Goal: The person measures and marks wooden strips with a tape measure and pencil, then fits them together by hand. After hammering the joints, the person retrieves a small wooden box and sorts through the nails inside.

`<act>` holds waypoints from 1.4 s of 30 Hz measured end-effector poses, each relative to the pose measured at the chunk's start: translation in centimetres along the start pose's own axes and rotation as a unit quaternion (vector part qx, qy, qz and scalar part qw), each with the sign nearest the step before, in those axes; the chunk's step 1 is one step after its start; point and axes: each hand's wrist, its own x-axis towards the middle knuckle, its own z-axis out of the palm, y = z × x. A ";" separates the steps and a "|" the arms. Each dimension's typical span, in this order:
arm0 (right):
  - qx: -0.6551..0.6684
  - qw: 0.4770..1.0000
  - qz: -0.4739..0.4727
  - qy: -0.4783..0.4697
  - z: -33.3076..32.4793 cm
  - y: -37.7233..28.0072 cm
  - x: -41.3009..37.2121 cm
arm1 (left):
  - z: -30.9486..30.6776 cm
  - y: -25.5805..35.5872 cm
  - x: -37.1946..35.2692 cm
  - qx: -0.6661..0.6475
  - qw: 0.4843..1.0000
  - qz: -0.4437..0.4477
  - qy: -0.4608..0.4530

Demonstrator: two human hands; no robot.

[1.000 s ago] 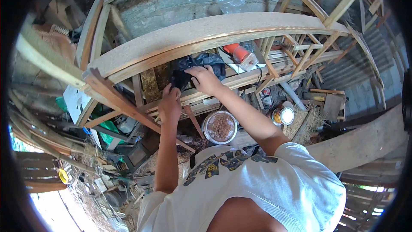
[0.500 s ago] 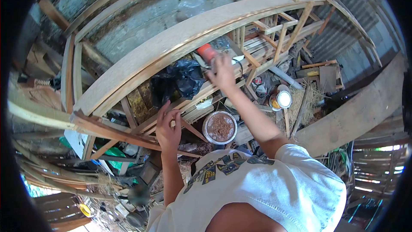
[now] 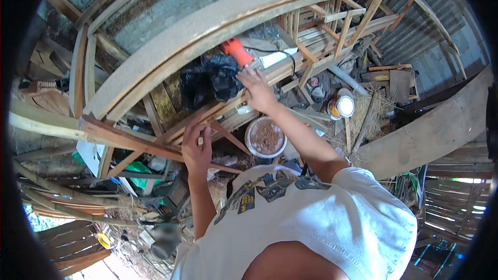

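Observation:
My left hand (image 3: 197,148) is beside the long wooden rail (image 3: 228,105), its fingers curled around a small pale piece (image 3: 201,141), mostly hidden and too small to identify. My right hand (image 3: 257,91) lies over the same rail, fingers stretched out and holding nothing I can see. Just beyond its fingertips rests a red-orange power tool (image 3: 237,52) with a grey metal head, which looks like an angle grinder. A crumpled black plastic bag (image 3: 223,78) lies left of my right hand. Below it stands a white bucket (image 3: 252,145) holding brown crumbly material.
A curved wooden beam (image 3: 207,33) arches across the frame beyond the tool. To the right are a tin can (image 3: 345,106) with a pale top, straw (image 3: 381,116) and a wide curved board (image 3: 430,132). Wooden slats (image 3: 353,26) stand at upper right.
My right hand has moved left and down, away from the tool's head to the rail. The tool now sits farther left in view. My left hand remains curled around the small piece.

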 end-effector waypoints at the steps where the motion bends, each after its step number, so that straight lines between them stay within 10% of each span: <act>1: 0.031 0.999 -0.004 0.007 -0.3 0.5 -0.2 | -0.4 0.4 -0.3 -0.030 0.999 -0.009 -0.010; 8: 0.066 0.984 0.114 0.117 -4.9 1.6 -8.5 | 1.4 -2.3 -3.4 -0.258 0.956 -0.142 -0.017; 12: 0.070 0.958 0.257 0.107 -6.5 1.0 -18.4 | 6.0 -3.8 -3.3 -0.242 0.970 -0.031 0.005; 17: 0.092 0.878 0.464 0.075 -8.6 -2.5 -29.5 | 12.8 -6.1 -5.2 -0.325 0.875 -0.314 -0.171; 32: 0.075 0.882 0.442 0.148 -15.3 -17.3 -38.1 | 20.8 7.8 -16.4 -0.377 0.700 -0.219 -0.566; 42: 0.002 0.690 0.628 0.359 -14.6 -36.5 -55.0 | 13.9 13.7 -30.9 -0.315 0.616 -0.107 -0.714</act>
